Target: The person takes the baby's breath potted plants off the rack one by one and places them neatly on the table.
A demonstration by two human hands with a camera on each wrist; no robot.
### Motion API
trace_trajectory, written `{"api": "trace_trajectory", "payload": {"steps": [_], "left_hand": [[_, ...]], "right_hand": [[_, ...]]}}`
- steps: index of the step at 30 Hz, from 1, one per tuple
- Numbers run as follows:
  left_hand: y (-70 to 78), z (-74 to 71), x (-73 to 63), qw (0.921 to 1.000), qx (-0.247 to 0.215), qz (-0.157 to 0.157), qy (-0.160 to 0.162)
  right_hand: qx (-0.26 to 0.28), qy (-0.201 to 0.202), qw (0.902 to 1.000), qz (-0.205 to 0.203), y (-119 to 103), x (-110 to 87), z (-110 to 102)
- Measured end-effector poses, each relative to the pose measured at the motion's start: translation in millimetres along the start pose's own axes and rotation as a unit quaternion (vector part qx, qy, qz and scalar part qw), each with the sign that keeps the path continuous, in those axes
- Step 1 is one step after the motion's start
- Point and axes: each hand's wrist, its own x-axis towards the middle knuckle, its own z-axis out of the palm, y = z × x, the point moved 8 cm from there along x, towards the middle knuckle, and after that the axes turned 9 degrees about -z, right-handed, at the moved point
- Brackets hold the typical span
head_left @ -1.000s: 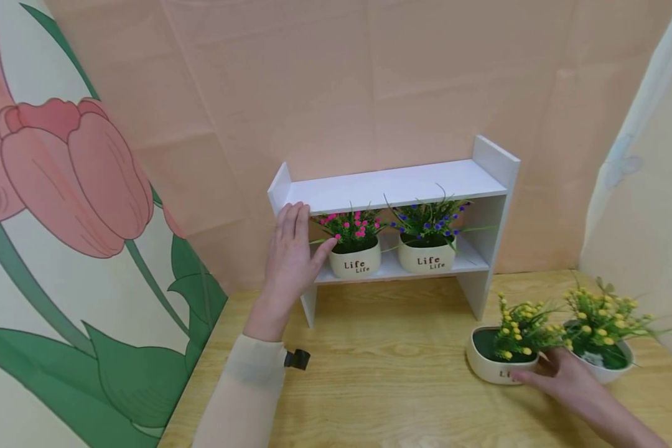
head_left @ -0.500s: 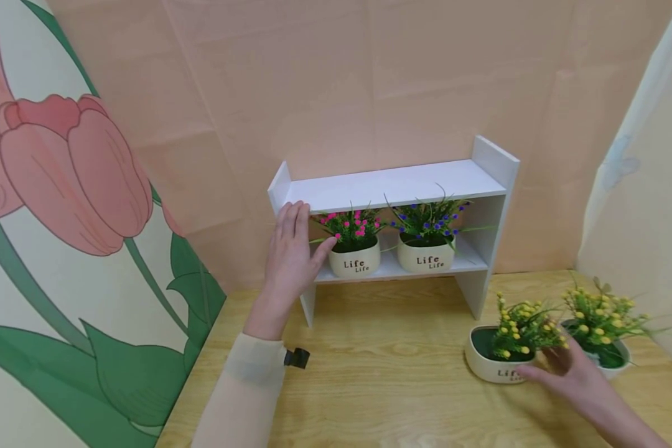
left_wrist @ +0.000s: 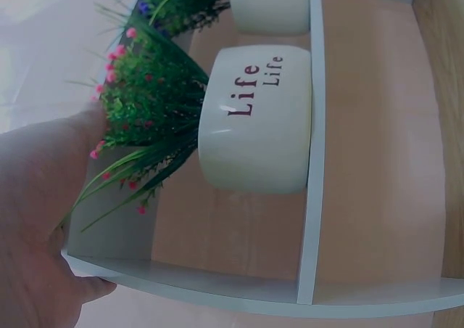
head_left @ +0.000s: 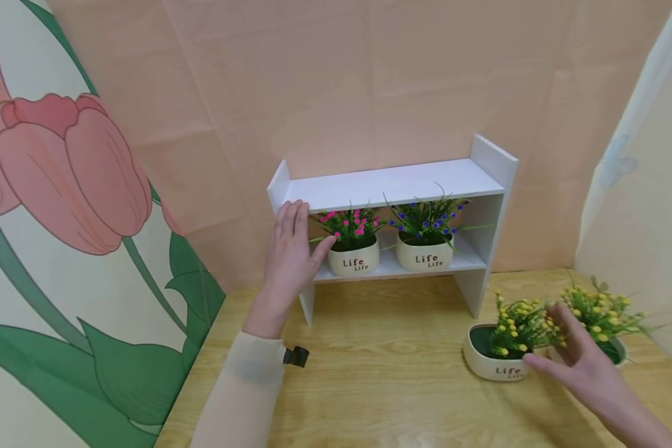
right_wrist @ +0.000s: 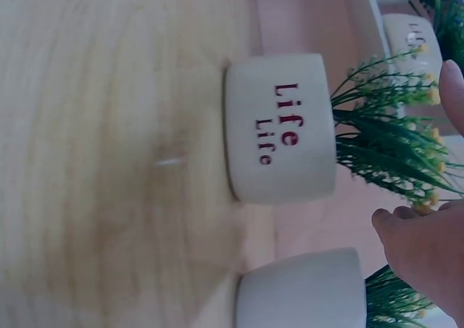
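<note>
My left hand [head_left: 291, 249] rests on the upper left corner of a small white two-tier shelf [head_left: 392, 183], fingers stretched over the edge and thumb held out to the right. On its lower tier stand a cream planter with pink flowers [head_left: 354, 261] and another with blue flowers [head_left: 425, 256]; both read "Life". My right hand [head_left: 588, 373] hovers beside a yellow-flowered planter [head_left: 494, 366] on the table, thumb and fingers spread apart. The right wrist view has this planter [right_wrist: 279, 128] upright, with the hand [right_wrist: 428, 252] near its yellow blossoms. Behind the right hand, a second yellow-flowered planter [head_left: 616, 351] is partly hidden.
The wood-grain table [head_left: 381, 373] runs in front of and below the shelf. A pinkish cloth backdrop [head_left: 425, 74] hangs behind it. A panel with printed tulips [head_left: 73, 186] rises at the left, and a pale panel [head_left: 644, 205] at the right.
My right hand has drawn back from the nearer yellow-flowered planter, its fingers spreading and rising. The left hand stays at the shelf corner.
</note>
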Motion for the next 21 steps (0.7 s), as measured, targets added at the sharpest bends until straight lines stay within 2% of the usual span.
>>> {"api": "trace_trajectory", "payload": {"steps": [9,14,21], "left_hand": [[0.0,0.2,-0.1,1.0,0.003,0.001,0.003],[-0.6,0.6,-0.3,1.0,0.007,0.001,0.002],[-0.2,-0.1,-0.2,1.0,0.002,0.002,0.002]], "right_hand": [[-0.019,0.018,0.9974,-0.068,-26,11.0,-5],[-0.02,0.021,0.9973,-0.067,-36,15.5,-8],[-0.079,0.035,0.9921,-0.09,-61,27.2,-19]]}}
